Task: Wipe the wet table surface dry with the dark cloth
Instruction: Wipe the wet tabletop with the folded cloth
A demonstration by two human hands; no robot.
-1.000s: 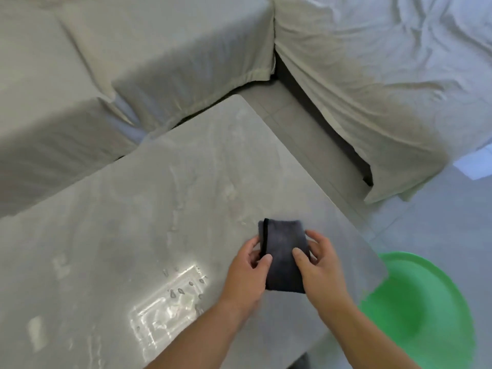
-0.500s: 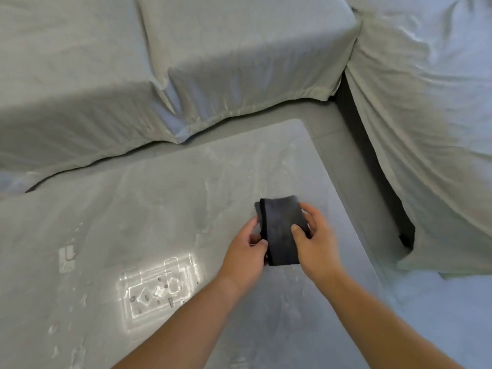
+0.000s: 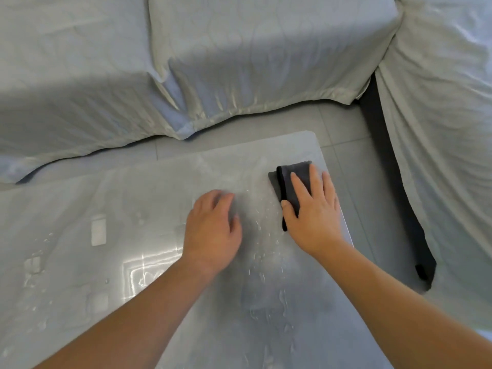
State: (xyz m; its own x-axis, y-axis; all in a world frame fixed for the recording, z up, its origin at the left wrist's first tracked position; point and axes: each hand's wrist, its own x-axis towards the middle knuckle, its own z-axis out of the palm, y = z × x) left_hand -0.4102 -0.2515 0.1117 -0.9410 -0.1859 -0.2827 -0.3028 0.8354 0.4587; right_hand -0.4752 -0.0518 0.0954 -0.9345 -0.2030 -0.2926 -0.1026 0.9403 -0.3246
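A pale grey, smooth rectangular table top (image 3: pixel 165 198) with rounded corners fills the near part of the scene, its far right corner rounded off just beyond the folded dark grey cloth (image 3: pixel 292 182). The cloth lies flat on the table near that far right corner, close to the right edge. The right hand (image 3: pixel 312 209) presses down on it with fingers spread flat, palm on the fabric, not clenched around it. The left hand (image 3: pixel 213 227) is just left of the cloth, open and empty, fingers loosely curved over the wet surface (whether it touches the table I cannot tell). Water droplets and streaks (image 3: pixel 263 251) glisten between and near the hands, and a bright window reflection (image 3: pixel 151 265) shines further left. Pale grey draped sofa covers (image 3: pixel 213 62) surround the table on the far and right sides, above a grey tiled floor (image 3: pixel 343 134).
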